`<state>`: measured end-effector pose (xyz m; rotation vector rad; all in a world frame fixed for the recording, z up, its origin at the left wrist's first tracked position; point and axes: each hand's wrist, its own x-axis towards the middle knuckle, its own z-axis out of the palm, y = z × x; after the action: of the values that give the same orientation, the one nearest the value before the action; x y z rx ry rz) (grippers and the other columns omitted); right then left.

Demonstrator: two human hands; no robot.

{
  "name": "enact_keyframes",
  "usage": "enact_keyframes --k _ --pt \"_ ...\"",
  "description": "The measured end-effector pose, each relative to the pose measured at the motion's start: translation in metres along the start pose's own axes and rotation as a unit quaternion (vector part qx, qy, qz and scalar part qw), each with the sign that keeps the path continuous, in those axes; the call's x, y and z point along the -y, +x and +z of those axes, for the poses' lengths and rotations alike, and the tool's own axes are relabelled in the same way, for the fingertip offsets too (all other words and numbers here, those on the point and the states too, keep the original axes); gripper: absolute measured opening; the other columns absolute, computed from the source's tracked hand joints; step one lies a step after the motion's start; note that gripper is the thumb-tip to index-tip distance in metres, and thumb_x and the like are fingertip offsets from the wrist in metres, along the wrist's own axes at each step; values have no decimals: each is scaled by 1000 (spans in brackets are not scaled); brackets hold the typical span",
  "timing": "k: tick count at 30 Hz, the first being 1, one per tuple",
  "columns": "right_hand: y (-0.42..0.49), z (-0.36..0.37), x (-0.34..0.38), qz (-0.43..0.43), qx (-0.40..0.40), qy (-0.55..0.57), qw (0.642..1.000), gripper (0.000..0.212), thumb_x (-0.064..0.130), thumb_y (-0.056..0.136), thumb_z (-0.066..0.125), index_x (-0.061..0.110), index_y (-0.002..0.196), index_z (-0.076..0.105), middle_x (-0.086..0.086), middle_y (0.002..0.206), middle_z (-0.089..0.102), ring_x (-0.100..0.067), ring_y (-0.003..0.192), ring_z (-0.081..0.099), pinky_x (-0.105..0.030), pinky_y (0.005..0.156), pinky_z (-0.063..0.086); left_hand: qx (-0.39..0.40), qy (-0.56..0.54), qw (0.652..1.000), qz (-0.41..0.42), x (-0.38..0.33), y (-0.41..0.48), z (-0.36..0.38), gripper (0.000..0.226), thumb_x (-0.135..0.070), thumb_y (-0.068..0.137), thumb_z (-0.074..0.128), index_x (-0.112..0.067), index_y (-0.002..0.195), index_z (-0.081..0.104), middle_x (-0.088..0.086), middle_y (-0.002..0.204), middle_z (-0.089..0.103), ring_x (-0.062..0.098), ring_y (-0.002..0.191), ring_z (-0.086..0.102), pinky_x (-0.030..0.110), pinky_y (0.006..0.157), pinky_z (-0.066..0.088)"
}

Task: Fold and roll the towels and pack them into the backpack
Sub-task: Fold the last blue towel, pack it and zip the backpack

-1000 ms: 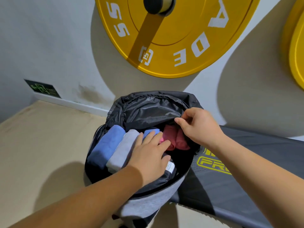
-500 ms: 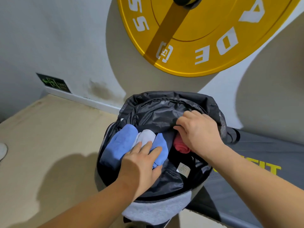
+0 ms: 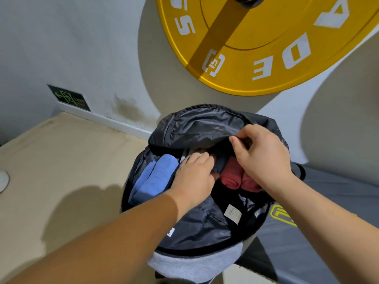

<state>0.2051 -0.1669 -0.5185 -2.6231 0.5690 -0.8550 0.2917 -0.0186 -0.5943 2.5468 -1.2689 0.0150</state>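
Observation:
The black backpack [image 3: 201, 226] with a grey front stands open in the middle of the view. Inside on the left lies a rolled blue towel [image 3: 152, 177]; two rolled red towels [image 3: 233, 177] lie on the right. A sliver of a grey-white towel [image 3: 187, 153] shows beyond my left fingers. My left hand [image 3: 193, 177] reaches into the bag between the blue and red rolls, its fingers pushed down and partly hidden under dark lining. My right hand [image 3: 260, 154] pinches the black flap [image 3: 196, 128] of the bag's upper edge above the red rolls.
A beige floor [image 3: 61, 160] spreads to the left. To the right lies a dark grey bench pad [image 3: 328, 201] with a yellow logo. A yellow weight plate [image 3: 266, 48] hangs on the wall behind, with a green exit sign [image 3: 69, 98] low on the left.
My left hand has slid off the top of the blue and grey rolls and deeper into the bag. My right hand has lifted from the red rolls and taken hold of the flap.

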Motion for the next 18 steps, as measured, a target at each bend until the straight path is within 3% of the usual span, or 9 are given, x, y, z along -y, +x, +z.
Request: enact_keyframes --k 3,5,6,8,10,11,15,17,18 --pt "-1 0 0 13 22 10 1000 19 40 93 62 25 84 59 7 84 57 -17 80 54 -33 59 41 -10 33 999 -1 17 -48 -14 49 -41 96 50 -21 141 50 -2 158 40 24 150 28 49 122 25" --pt "-2 4 4 -6 28 30 999 5 31 91 63 27 92 60 9 92 57 -18 90 56 -35 66 47 -33 77 996 -37 44 -74 -26 52 -44 87 54 -18 131 62 5 148 53 31 139 48 51 111 43" --pt "-3 6 8 -29 28 33 999 12 22 89 63 27 100 62 8 99 58 -20 97 58 -37 71 49 -22 79 994 -70 56 -85 -32 56 -44 83 59 -16 131 64 8 147 55 33 131 56 47 100 52" --pt "-5 12 15 -97 42 22 994 33 8 81 58 23 110 65 3 107 61 -26 104 58 -40 77 52 60 50 988 -131 73 -99 -37 73 -44 85 64 -21 151 42 4 163 30 29 129 56 38 93 53" --pt "-8 19 24 -156 74 -18 985 44 7 76 51 22 113 68 3 108 62 -28 104 59 -40 75 53 133 30 979 -151 84 -101 -36 91 -49 90 63 -28 160 10 -4 169 1 24 137 46 32 104 44" --pt "-10 23 27 -171 97 -46 979 45 10 75 52 23 114 70 3 108 63 -27 105 59 -39 75 53 148 30 977 -149 88 -97 -36 94 -50 90 62 -29 161 3 -5 169 -3 22 140 42 31 109 39" --pt "-10 40 32 -173 128 -156 964 35 31 76 78 27 109 71 3 102 64 -28 98 62 -38 74 49 145 -2 974 -174 97 -83 -39 84 -39 92 56 -30 160 7 -6 169 11 20 145 36 32 116 33" --pt "-3 47 31 -191 99 -193 957 26 32 76 82 23 97 72 0 89 64 -31 84 63 -36 65 46 120 -53 970 -206 99 -82 -37 76 -37 90 58 -31 156 22 -3 155 42 23 133 49 34 109 41" --pt "1 50 31 -201 81 -199 956 20 31 77 83 21 90 71 -1 82 64 -31 78 63 -35 61 44 99 -90 966 -219 97 -82 -37 69 -37 87 61 -31 150 32 -2 138 55 24 121 57 34 101 46"
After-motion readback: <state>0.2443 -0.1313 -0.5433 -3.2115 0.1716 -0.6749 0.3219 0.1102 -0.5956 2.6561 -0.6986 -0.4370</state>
